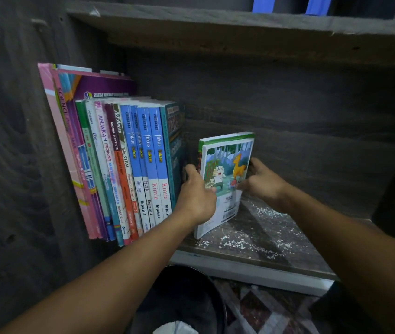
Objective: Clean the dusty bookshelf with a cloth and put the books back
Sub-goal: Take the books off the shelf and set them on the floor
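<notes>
**Both hands on small books**

Left hand (195,198) and right hand (262,180) grip a small stack of picture books (225,174), upright on the dusty shelf board (264,235), just right of the leaning row of textbooks (124,165).

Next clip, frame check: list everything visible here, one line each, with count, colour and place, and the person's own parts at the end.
Shelf: one, dark wood grain with a white front edge, centre; white crumbs scattered on its bare right part.
Upper shelf: one, dark wood, top; two blue items on it, cut off.
Row of books: about a dozen, pink, purple, green, orange, blue and teal, upright to leaning, left part of shelf.
Cartoon books: two or more, white and green with a picture cover, upright on the shelf, apart from the row.
Bin: one, black, below the shelf; something white inside.
Floor: patterned, bottom right.
Left hand: on the cartoon books' left side.
Right hand: on their right side.
</notes>
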Demonstrator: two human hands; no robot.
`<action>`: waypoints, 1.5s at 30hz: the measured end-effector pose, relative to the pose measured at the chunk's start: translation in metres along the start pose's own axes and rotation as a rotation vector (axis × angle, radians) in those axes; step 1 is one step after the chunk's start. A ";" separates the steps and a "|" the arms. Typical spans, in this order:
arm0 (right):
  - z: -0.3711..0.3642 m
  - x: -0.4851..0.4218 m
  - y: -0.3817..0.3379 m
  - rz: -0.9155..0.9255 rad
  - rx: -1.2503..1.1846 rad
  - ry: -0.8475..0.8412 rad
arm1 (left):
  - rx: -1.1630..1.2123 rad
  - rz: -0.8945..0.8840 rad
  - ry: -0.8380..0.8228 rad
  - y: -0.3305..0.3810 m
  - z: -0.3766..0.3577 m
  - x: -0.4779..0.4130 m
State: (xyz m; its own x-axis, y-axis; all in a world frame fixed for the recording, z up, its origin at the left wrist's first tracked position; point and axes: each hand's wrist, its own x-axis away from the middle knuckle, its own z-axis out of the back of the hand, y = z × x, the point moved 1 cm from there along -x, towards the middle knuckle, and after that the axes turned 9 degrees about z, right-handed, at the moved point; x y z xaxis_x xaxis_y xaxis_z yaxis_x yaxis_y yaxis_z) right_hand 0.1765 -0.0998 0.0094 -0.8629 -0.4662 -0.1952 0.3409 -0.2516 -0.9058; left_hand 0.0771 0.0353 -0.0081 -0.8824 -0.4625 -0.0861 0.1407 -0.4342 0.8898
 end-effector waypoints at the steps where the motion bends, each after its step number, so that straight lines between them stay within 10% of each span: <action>1: -0.002 -0.002 0.001 -0.019 -0.059 0.018 | 0.017 0.008 -0.005 -0.001 0.000 0.000; 45: 0.045 0.112 0.055 0.111 -0.229 0.404 | -0.022 -0.119 -0.105 -0.013 -0.033 0.023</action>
State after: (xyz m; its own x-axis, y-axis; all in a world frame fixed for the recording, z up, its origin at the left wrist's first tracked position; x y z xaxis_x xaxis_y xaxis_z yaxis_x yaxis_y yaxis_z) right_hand 0.1160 -0.2042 -0.0451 -0.9174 -0.1016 -0.3848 0.3872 -0.0041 -0.9220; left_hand 0.0700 0.0046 -0.0366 -0.9355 -0.3238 -0.1417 0.0414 -0.4984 0.8660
